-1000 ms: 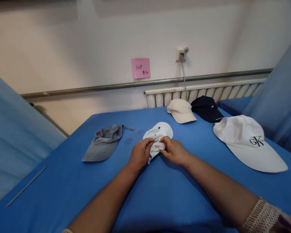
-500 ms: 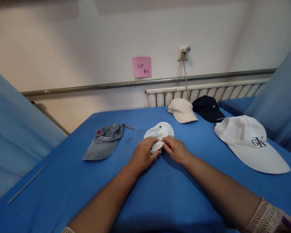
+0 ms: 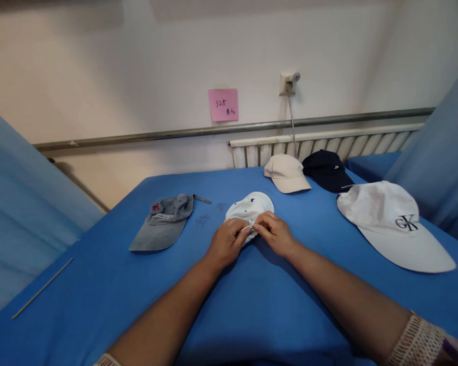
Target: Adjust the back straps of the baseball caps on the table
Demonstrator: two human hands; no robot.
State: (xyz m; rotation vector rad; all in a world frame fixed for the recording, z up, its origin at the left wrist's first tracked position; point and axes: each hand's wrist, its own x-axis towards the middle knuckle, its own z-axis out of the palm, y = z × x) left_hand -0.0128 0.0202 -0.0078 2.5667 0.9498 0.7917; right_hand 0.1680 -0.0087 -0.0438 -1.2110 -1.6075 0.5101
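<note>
A small white baseball cap point(image 3: 248, 206) with a dark emblem lies on the blue sheet, its brim pointing away from me. My left hand point(image 3: 227, 241) pinches its near edge from the left. From the right, my right hand point(image 3: 274, 233) pinches the same edge, thumb and forefinger close to the left thumb. The fingers partly cover the near part of the cap, so what exactly sits between the fingertips is hidden. Left of the hands rests a grey cap point(image 3: 164, 222) with a red patch and its strap sticking out.
At the back right are a beige cap point(image 3: 287, 173) and a black cap point(image 3: 326, 170). A large white cap point(image 3: 389, 218) with black letters lies at the right. A thin stick point(image 3: 43, 288) lies far left. Behind the blue-covered bed point(image 3: 110, 284) run a metal rail point(image 3: 175, 133) and a radiator point(image 3: 366, 142).
My fingertips have shifted slightly on the cap's near edge, and the raised white fold between them now sits lower. The other caps stay where they were.
</note>
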